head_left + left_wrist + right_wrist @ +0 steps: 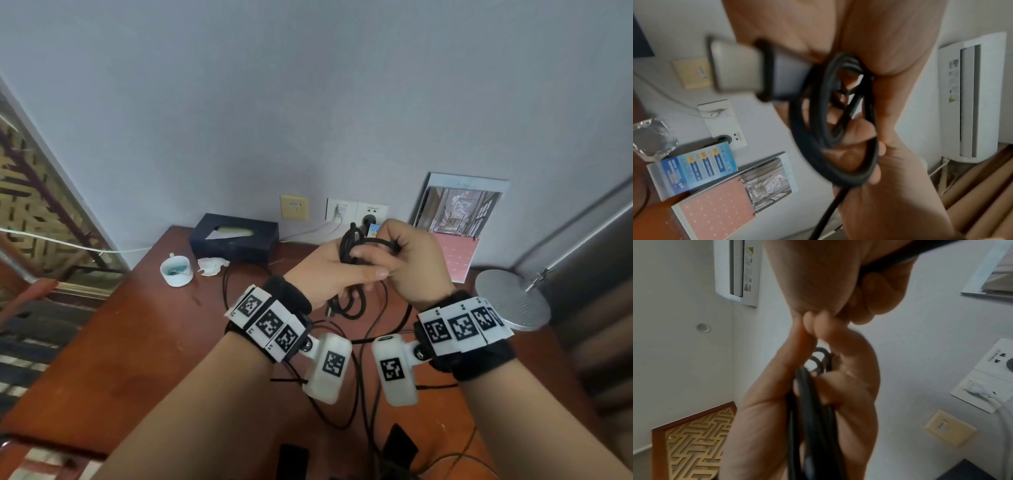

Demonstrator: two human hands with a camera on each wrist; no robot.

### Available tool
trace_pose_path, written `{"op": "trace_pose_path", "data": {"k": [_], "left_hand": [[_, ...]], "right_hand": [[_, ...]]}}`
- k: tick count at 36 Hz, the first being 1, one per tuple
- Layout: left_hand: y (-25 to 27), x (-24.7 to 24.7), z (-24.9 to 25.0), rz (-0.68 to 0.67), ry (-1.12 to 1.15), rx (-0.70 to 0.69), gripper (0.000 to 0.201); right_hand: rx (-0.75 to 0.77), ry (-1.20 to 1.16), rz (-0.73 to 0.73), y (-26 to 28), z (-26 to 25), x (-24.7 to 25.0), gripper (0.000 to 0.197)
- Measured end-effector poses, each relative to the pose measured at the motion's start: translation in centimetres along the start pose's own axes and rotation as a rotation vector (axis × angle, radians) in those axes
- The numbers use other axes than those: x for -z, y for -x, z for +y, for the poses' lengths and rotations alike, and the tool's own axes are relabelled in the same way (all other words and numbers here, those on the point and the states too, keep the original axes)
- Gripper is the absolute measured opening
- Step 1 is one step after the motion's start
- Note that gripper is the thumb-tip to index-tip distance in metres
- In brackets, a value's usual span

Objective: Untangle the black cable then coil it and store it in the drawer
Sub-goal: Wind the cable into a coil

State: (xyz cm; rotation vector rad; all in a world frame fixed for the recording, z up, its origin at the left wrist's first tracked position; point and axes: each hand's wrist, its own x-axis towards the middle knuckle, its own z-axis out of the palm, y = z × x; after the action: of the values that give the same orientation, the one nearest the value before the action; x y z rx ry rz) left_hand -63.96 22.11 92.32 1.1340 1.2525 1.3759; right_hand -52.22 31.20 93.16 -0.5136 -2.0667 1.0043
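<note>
Black cable (350, 247) looks light & floppy, prob springs open if let go, so w/ left hand (329, 274) gripping the coiled loops above the tabletop (137, 325) and right hand (416, 257) pinching a strand, best hold is across the whole bundle imo.

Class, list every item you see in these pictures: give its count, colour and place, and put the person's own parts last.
black cable: one, black, coiled, held above the table
table: one, reddish-brown, against the wall
tissue box: one, dark blue, table's far side
cup: one, white, left of the tissue box
crumpled tissue: one, white, beside the cup
wall sockets: two, white, on the wall
booklet: one, pink and white, leaning on the wall
lamp base: one, silver, table's right edge
left hand: grips the coil
right hand: pinches a cable strand
</note>
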Motion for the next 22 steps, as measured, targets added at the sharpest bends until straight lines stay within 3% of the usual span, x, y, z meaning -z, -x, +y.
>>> {"op": "trace_pose_path", "data": {"k": [6,11,15,19,22], "left_hand": [[0.5,-0.5,0.4,-0.068,0.089,0.054,0.015],[0.3,-0.8,0.9,0.121,0.314,0.065,0.015],[0.1,0.3,0.7,0.312,0.416,0.038,0.013],[0.1,0.7,0.4,0.283,0.347,-0.006,0.019],[0.0,0.3,0.2,0.239,0.45,0.028,0.031]], "right_hand": [[-0.115,-0.118,0.002,-0.6,0.0,-0.1,0.039],[-0.135,-0.192,0.054,-0.5,0.9,0.4,0.027],[-0.181,-0.149,-0.01,0.6,2.6,0.5,0.03],[-0.157,0.035,0.034,1.6,2.9,-0.5,0.029],[-0.061,0.182,0.013,1.7,1.6,-1.5,0.026]]}}
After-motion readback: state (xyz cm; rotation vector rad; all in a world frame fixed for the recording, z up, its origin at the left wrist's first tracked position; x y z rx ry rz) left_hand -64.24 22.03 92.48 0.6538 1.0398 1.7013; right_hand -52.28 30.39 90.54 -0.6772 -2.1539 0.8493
